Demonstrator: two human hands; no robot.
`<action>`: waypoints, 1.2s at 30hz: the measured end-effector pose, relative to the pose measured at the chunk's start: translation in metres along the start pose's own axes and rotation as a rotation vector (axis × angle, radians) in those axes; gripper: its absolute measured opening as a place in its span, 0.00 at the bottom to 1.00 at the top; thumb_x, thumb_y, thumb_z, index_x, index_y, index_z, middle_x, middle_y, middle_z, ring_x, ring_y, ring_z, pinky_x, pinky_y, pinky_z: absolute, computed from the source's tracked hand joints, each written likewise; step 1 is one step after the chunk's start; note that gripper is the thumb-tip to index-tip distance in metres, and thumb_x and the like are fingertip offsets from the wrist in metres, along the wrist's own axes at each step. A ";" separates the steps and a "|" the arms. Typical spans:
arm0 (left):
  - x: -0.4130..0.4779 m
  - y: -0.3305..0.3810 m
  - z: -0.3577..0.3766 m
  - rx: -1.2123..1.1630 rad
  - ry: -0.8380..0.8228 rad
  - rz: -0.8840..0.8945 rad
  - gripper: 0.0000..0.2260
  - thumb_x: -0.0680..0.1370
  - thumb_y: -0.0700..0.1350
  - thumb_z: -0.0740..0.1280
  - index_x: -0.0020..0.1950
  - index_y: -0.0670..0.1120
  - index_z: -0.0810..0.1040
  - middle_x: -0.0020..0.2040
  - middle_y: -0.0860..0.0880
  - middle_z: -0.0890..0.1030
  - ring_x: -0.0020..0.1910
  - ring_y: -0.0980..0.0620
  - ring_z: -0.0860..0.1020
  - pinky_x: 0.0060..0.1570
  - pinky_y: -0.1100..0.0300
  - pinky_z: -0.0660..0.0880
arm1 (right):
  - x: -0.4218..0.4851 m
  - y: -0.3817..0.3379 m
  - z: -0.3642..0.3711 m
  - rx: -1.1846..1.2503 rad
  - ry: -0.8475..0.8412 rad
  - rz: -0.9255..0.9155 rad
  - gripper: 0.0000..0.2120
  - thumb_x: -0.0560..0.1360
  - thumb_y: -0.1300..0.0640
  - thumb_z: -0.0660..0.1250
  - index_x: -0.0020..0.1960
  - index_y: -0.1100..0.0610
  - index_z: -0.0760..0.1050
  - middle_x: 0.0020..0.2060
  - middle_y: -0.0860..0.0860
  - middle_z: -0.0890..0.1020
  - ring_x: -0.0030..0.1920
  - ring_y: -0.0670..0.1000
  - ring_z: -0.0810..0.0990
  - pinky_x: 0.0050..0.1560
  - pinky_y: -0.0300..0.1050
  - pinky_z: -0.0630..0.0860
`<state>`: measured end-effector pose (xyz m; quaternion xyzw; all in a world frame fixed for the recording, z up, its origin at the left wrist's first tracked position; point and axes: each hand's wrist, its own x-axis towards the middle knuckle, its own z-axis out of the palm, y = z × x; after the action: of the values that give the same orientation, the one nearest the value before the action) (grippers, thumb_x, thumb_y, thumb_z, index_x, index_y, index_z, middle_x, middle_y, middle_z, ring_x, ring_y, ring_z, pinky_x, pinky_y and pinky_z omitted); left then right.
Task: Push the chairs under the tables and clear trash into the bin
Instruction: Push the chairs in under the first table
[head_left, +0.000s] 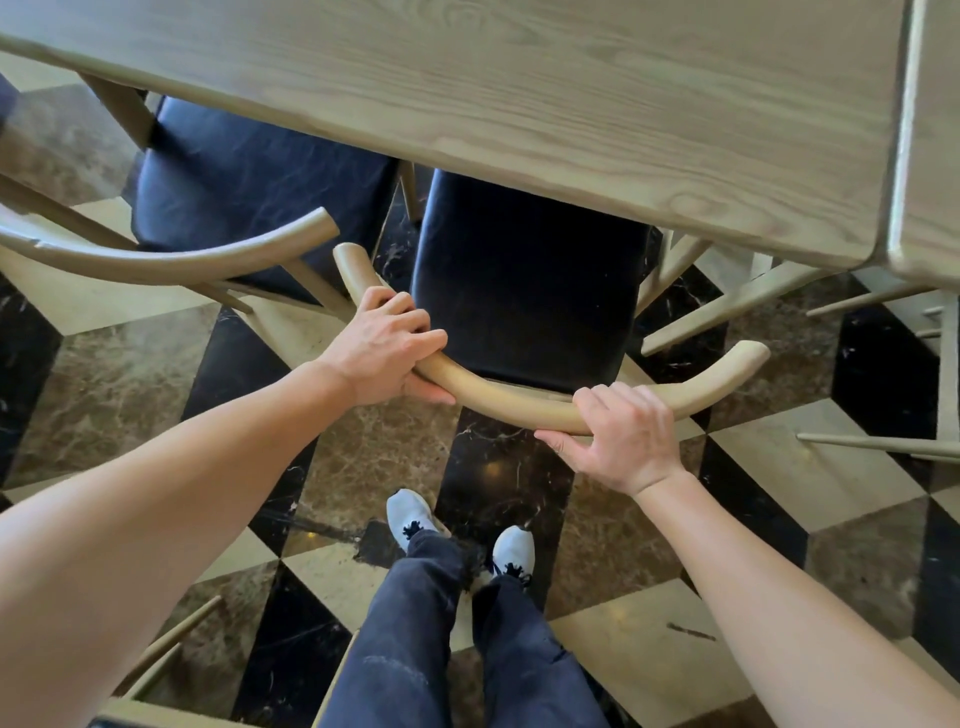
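1. Plainly, two hands are on one chair (519, 291): the left hand (384, 353) curls over the left part of its curved back rail (504, 402), fingers on top and thumb beneath, and the right hand (623, 441) grips the rail further right, fingers over the top and thumb stretched along the underside
2. Only this one chair is held; its black seat lies partly under the near edge of the table (467, 78), while the rear of the seat and the whole rail stand out over the floor
3. Two tables show: the big one across the top, and a second table (930, 130) just beside it at the right, cut off by the frame
4. Two black seats are in view; the second chair (249, 171), to the left, also has its seat part way under the table, and the tip of its rail is close to the held rail's tip but apart from it
5. Pale wooden legs (727, 306) at the right and more sticks (171, 644) at the bottom left belong to other chairs, too cut off to count
6. Two white shoes (410, 514) stand on the patterned marble floor (374, 447) behind the held chair; dark trousers (415, 623) cover the ankles
7. The front of both seats is hidden beneath the tabletop
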<state>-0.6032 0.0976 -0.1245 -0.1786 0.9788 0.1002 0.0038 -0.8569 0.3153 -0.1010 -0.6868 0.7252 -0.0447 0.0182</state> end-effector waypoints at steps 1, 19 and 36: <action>0.003 -0.001 0.000 -0.002 0.002 0.001 0.35 0.73 0.77 0.48 0.52 0.51 0.78 0.46 0.50 0.79 0.50 0.45 0.74 0.60 0.47 0.62 | 0.001 0.002 0.000 -0.005 0.007 -0.001 0.26 0.73 0.33 0.68 0.42 0.57 0.78 0.34 0.53 0.81 0.34 0.54 0.79 0.38 0.43 0.69; 0.021 -0.018 0.001 -0.015 0.026 0.018 0.34 0.72 0.78 0.53 0.52 0.50 0.79 0.46 0.51 0.79 0.50 0.46 0.74 0.60 0.46 0.63 | 0.017 0.012 0.004 0.020 0.014 -0.009 0.29 0.76 0.29 0.61 0.44 0.57 0.78 0.35 0.52 0.79 0.34 0.53 0.77 0.34 0.44 0.73; 0.018 -0.020 0.008 -0.048 0.045 0.032 0.30 0.72 0.77 0.55 0.51 0.52 0.77 0.47 0.51 0.80 0.49 0.45 0.73 0.59 0.44 0.65 | 0.015 0.007 0.002 0.026 -0.085 0.049 0.30 0.75 0.27 0.57 0.46 0.55 0.76 0.37 0.51 0.79 0.36 0.53 0.77 0.37 0.47 0.75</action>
<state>-0.6129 0.0744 -0.1370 -0.1654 0.9786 0.1198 -0.0243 -0.8640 0.3007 -0.1034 -0.6697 0.7399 -0.0243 0.0589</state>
